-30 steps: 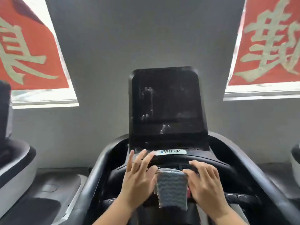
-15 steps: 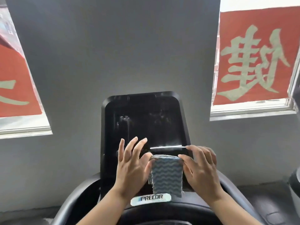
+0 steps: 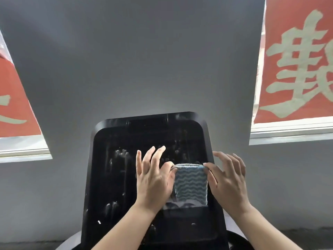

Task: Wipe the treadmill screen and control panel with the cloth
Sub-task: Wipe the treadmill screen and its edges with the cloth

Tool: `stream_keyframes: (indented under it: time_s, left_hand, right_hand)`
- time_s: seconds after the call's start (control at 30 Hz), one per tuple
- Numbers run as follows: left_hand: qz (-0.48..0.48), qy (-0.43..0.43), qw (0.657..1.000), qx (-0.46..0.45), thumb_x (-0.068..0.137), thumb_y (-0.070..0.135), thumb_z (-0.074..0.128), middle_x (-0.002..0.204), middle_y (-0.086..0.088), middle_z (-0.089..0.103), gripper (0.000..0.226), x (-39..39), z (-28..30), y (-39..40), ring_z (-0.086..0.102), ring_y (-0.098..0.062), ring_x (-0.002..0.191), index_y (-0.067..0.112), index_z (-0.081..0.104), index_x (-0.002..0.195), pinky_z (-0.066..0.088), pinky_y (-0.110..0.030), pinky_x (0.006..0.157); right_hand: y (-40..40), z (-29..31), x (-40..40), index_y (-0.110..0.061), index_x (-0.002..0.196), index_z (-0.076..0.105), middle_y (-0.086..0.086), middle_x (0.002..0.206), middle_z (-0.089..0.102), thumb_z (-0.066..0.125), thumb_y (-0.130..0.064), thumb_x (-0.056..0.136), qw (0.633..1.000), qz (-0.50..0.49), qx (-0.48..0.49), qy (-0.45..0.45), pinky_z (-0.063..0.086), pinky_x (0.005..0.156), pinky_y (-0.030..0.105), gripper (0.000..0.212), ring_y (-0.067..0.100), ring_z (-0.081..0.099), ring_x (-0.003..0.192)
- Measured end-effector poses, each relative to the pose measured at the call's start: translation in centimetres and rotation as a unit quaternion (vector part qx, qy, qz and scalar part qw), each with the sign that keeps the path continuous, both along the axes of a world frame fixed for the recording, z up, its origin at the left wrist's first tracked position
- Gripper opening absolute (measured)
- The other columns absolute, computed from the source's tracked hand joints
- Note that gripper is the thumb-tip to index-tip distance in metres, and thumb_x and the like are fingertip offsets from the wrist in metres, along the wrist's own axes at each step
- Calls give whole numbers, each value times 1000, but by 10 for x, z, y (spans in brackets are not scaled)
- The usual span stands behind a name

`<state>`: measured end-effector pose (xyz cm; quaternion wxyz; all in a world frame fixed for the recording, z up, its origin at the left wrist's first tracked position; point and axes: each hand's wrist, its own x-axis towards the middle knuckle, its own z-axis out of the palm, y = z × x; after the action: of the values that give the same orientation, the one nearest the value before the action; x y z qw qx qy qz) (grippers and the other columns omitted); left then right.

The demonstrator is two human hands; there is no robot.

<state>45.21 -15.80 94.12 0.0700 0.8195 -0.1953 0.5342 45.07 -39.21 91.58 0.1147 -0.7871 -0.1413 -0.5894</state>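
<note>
The black treadmill screen fills the lower middle of the head view, with white streaks and drips on its glass. A folded grey-blue cloth with a wavy pattern hangs in front of the screen's right half. My left hand pinches the cloth's upper left corner between thumb and forefinger, its other fingers spread upward. My right hand pinches the upper right corner, fingers fanned over the screen's right edge. The control panel below is out of view.
A grey wall rises behind the screen. Red banners with pale characters hang in windows at the left and right. The treadmill's dark console rim shows at the bottom.
Both hands have lifted the cloth from the console below the logo up onto the screen. The view has tilted upward, so the logo and console have dropped out of sight.
</note>
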Motion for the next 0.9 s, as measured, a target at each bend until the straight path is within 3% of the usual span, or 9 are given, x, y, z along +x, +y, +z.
stream_keyframes:
  time_s: [0.2,0.33,0.4,0.5,0.57,0.7,0.9]
  left_hand:
    - [-44,-18,999,-23,96,38,57,144,-10,52,25,52,25,-15,40,-34,141,20,72,87,13,-60,123]
    - [-45,-38,998,-16,94,37,59,143,-10,53,25,106,50,-21,40,-34,140,17,71,83,14,-61,122]
    - [-34,-39,999,-8,94,35,61,141,-10,55,24,141,62,-25,42,-34,138,16,70,82,16,-62,122]
    - [1,-27,999,37,94,32,63,140,-11,56,25,187,65,-33,43,-35,136,12,71,81,19,-63,120]
    - [16,-32,998,56,93,29,63,140,-12,56,23,200,56,-38,44,-35,136,11,72,82,20,-63,120]
    - [12,-63,997,47,93,28,65,140,-13,57,19,205,49,-43,47,-36,135,11,69,87,22,-62,119]
    - [13,-45,998,42,91,36,65,142,-15,54,29,203,54,-34,44,-37,136,11,61,104,21,-62,120]
  right_hand:
    - [-9,25,45,-13,96,76,15,123,63,75,-16,87,998,-58,-4,-11,29,113,48,10,34,56,114]
    - [-10,58,99,-12,94,75,16,124,62,81,-17,82,997,-78,-13,-8,34,109,50,14,33,54,114]
    - [-9,69,130,-11,97,73,16,127,60,79,-16,85,996,-90,-9,-14,35,109,51,14,33,51,118]
    - [3,64,165,-7,129,62,21,144,50,62,-22,97,996,-93,-5,-2,29,117,52,35,37,45,134]
    - [18,45,170,-2,138,55,22,149,47,49,-29,103,998,-48,-51,5,28,119,52,44,37,42,140]
    - [31,24,171,-1,141,53,17,151,47,41,-32,108,992,2,-124,32,29,120,48,48,32,38,145]
    - [36,25,180,1,140,54,19,150,48,50,-21,103,989,-23,-145,21,34,117,48,43,32,40,143]
